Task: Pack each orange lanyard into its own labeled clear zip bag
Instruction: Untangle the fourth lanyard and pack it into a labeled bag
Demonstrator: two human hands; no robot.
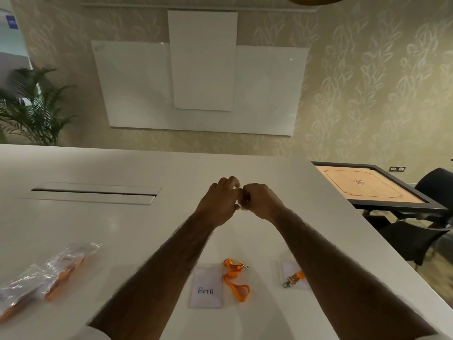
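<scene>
On the head camera, your left hand (220, 202) and right hand (259, 201) touched each other above the table (122, 229), both with fingers curled in. Something small glinted between them, but I could not tell what it was, or whether either hand gripped it. Nearer you, between your forearms, lay the BETA bag (206, 289), its card handwritten "BETA". A loose lanyard (235, 282) lay coiled just right of it, outside the bag. Further right, a second lanyard (295, 277) rested its clip on a second bag (288, 268), half hidden by your right forearm, with no label readable. At far left lay packed bags (61, 268) showing orange inside.
</scene>
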